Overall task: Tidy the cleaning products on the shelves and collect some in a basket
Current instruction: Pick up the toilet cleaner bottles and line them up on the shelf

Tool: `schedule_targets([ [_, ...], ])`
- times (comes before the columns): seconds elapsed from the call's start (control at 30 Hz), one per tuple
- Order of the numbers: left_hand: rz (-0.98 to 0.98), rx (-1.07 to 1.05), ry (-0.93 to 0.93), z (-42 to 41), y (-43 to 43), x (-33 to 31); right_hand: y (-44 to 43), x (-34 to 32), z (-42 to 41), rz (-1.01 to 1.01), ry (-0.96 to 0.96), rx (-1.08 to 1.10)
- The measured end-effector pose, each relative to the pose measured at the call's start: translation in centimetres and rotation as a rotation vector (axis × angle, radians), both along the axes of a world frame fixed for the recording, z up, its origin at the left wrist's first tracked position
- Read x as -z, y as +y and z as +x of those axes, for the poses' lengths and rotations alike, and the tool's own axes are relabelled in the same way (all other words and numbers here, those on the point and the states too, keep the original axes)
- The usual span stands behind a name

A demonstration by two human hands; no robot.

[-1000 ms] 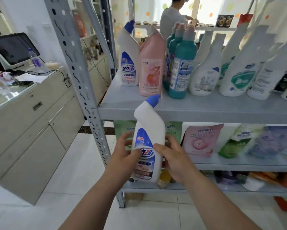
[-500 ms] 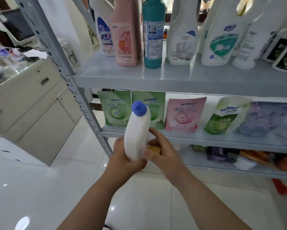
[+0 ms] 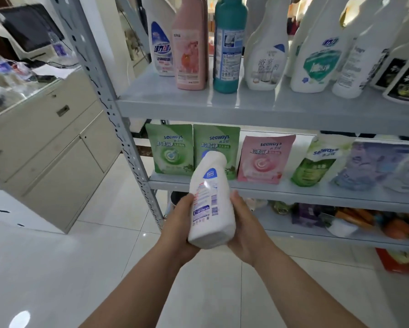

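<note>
Head view: the white bottle [image 3: 210, 204], upright with its blue cap on top half a second ago, is now tipped away, base toward the camera and back label showing. It sits at centre frame, in front of the middle shelf [image 3: 293, 192].

The left hand [image 3: 182, 223] grips its left side, fingers curled under. The right hand [image 3: 246, 230] clasps the right side, fingers wrapped behind. This looks like a label check before placing, and no basket is in sight.

Counting along the front of the upper shelf [image 3: 198, 102]:
- one blue-label bottle [image 3: 159, 43]
- one pink bottle [image 3: 190, 50]
- one teal bottle [image 3: 229, 48]
- five white spray bottles [image 3: 317, 58], the last two black-labelled

Middle shelf:
- two green pouches [image 3: 169, 150]
- one pink pouch [image 3: 262, 159]
- one pale green pouch [image 3: 317, 162]
- one lilac pouch [image 3: 369, 164]
- beyond that, only blur
</note>
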State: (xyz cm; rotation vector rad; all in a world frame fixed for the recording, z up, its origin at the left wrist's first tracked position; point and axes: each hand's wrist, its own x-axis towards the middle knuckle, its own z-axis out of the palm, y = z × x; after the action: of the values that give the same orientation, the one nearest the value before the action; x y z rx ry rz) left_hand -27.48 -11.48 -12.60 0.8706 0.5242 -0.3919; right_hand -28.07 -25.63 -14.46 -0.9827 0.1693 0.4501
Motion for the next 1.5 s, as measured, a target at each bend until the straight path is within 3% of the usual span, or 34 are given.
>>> schedule_targets([
  [0.1, -0.06, 0.095, 0.029, 0.1, 1.7, 0.7, 1.2, -0.2, 0.8, -0.005, 0.066, -0.001],
  [0.2, 0.06, 0.277, -0.042, -0.3, 3.9, 1.5, 3.2, 0.0, 1.1, -0.037, 0.068, 0.018],
  [0.3, 0.246, 0.415, -0.102, 0.2, 7.0, 2.0, 5.3, -0.1, 1.4, -0.052, 0.058, 0.159],
  [0.37, 0.231, 0.483, -0.109, 0.5, 8.7, 1.8, 6.6, -0.1, 1.6, -0.149, 0.021, 0.298],
  [0.53, 0.456, 0.482, -0.317, 1.5, 10.8, 2.0, 9.1, 0.3, 1.9, -0.269, -0.084, 0.431],
  [0.63, 0.413, 0.43, -0.287, 2.1, 12.1, 2.3, 9.9, 0.2, 2.1, -0.217, -0.109, 0.411],
  [0.83, 0.475, 0.487, -0.422, 3.0, 13.9, 2.5, 11.0, -0.2, 1.9, -0.404, -0.235, 0.319],
  [0.97, 0.807, 0.464, -0.576, 3.4, 14.1, 2.2, 10.5, -1.5, 3.0, -0.482, -0.224, 0.32],
  [1.13, 1.502, 0.589, -0.866, 3.4, 13.5, 1.9, 7.1, -4.7, 5.9, -0.678, -0.26, 0.391],
  [1.23, 1.656, 0.504, -0.981, 3.5, 13.1, 2.1, 5.6, -5.7, 6.7, -0.786, -0.329, 0.447],
  [1.4, 1.717, 0.437, -1.04, 3.7, 12.4, 1.8, 3.7, -6.2, 7.6, -0.962, -0.426, 0.311],
  [1.47, 1.532, 0.522, -0.917, 3.9, 12.1, 1.3, 3.4, -6.5, 8.0, -1.013, -0.505, 0.303],
  [1.5, 1.342, 0.58, -0.831, 4.1, 12.1, 1.0, 3.4, -6.6, 8.2, -1.051, -0.57, 0.326],
])
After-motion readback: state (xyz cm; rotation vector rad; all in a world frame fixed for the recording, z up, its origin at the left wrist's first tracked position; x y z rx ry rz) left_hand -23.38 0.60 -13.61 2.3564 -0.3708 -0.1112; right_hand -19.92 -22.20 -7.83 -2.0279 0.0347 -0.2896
